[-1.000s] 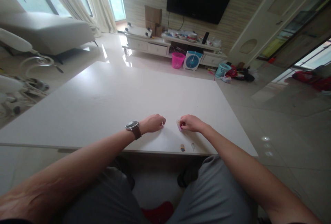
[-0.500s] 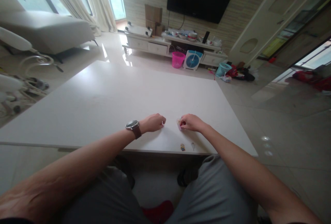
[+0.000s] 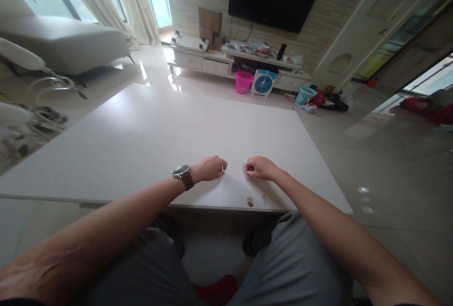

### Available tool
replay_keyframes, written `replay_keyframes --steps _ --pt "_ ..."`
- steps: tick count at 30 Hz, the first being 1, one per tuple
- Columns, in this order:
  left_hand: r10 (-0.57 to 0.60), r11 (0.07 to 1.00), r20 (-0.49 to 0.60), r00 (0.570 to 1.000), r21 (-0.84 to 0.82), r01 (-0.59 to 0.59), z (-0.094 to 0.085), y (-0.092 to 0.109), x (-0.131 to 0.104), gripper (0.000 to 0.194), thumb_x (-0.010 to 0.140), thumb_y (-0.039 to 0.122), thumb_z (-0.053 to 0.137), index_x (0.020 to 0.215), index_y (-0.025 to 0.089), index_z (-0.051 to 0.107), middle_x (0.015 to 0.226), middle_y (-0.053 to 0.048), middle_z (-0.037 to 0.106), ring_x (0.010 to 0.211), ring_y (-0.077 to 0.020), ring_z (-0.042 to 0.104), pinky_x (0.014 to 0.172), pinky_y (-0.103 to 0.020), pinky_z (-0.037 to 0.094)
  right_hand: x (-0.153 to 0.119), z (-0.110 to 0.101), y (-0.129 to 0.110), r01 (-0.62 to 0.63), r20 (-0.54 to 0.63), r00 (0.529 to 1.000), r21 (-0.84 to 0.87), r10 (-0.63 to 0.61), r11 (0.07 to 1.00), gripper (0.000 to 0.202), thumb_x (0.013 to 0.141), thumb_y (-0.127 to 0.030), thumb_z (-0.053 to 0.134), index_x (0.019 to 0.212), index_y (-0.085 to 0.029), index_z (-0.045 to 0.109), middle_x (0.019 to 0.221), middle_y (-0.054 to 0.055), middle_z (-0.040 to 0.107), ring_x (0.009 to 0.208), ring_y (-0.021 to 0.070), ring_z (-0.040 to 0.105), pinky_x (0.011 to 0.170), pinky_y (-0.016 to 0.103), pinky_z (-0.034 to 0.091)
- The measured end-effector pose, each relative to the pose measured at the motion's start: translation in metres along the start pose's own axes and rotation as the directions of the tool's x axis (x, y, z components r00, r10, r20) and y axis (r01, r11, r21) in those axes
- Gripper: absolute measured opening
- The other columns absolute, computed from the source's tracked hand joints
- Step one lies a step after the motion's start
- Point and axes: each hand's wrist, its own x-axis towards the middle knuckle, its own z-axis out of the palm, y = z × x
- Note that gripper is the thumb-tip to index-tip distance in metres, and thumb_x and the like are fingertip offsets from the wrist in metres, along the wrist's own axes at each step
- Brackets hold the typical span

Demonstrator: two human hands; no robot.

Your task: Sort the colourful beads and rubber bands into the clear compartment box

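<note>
My left hand [image 3: 211, 168], with a watch [image 3: 181, 171] on its wrist, rests on the white table with its fingers curled. Whatever those fingers hold, if anything, is hidden. A short way to the right, my right hand [image 3: 262, 168] is closed at the edge of a small, clear, pinkish flat piece [image 3: 244, 170]; the fingers cover part of it. Nearer the table's front edge lie a small yellow-and-blue cartoon figure [image 3: 250, 201] and, to its right, a small silvery key-like piece [image 3: 264, 200].
The white table [image 3: 198, 122] spreads out ahead, its front edge close to my knees. Beyond it, a low cabinet [image 3: 215, 66] carries dishes and boxes. A pink basket [image 3: 243, 82], a blue fan [image 3: 264, 82] and a teal basket [image 3: 305, 95] stand on the floor.
My right hand and the clear piece have shifted very slightly. My left hand and the two small pieces look the same.
</note>
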Motion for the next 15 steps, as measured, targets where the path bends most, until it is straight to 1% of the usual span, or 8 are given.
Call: replay_keyframes --steps 7,12,15 --pt "-0.011 1.000 0.013 1.000 0.001 0.011 0.0018 -0.0015 0.0007 0.017 0.081 0.022 0.058 0.088 0.019 0.073 0.083 -0.007 0.073 0.073 -0.0171 0.065 0.067 -0.026 0.048 0.0016 0.0003 0.0055 0.061 0.018 0.998 0.043 -0.062 0.997 0.011 0.075 -0.022 0.066 0.081 -0.021 0.075 0.083 0.001 0.069 0.070 0.0118 0.057 0.061 0.021 0.035" --pt "-0.014 1.000 0.016 1.000 0.005 0.014 0.0028 -0.0029 0.0009 0.017 0.081 0.022 0.058 0.089 0.019 0.073 0.084 -0.006 0.073 0.073 -0.0174 0.065 0.065 -0.026 0.047 0.0007 -0.0016 0.0033 0.060 0.030 0.998 0.033 -0.061 0.998 0.009 0.075 -0.022 0.066 0.079 -0.021 0.074 0.083 0.001 0.069 0.071 0.0120 0.057 0.062 0.021 0.034" --pt "-0.008 1.000 0.013 1.000 0.004 0.008 0.0027 -0.0027 0.0006 0.017 0.082 0.022 0.057 0.089 0.019 0.073 0.082 -0.006 0.073 0.071 -0.0167 0.064 0.065 -0.026 0.047 -0.0005 -0.0038 0.0013 0.040 0.018 0.999 0.030 -0.041 0.999 0.008 0.075 -0.022 0.066 0.078 -0.019 0.073 0.085 0.001 0.069 0.071 0.0117 0.057 0.060 0.021 0.034"
